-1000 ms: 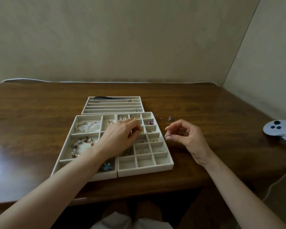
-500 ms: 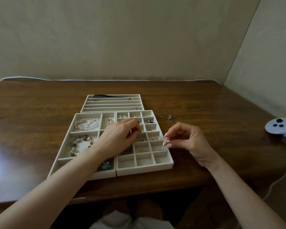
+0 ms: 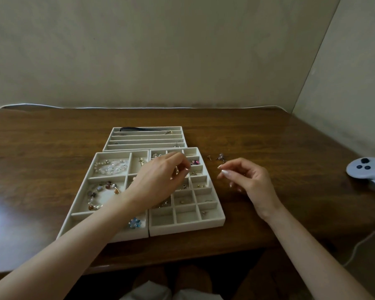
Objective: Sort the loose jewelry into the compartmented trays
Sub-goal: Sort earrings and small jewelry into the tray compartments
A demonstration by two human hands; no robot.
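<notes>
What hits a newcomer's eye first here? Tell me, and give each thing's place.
Three cream trays sit together in the middle of the table, with a colourful beaded bracelet in the left one. The left hand hovers over the small-grid tray, seeming to pinch a small gold piece, while the right hand hangs over bare wood beside it, near a few loose pieces. A white controller lies at the table's right edge.

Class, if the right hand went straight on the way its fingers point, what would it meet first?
Probably the right wall of the grid tray, just left of the right hand; its height above the tray is unclear.
</notes>
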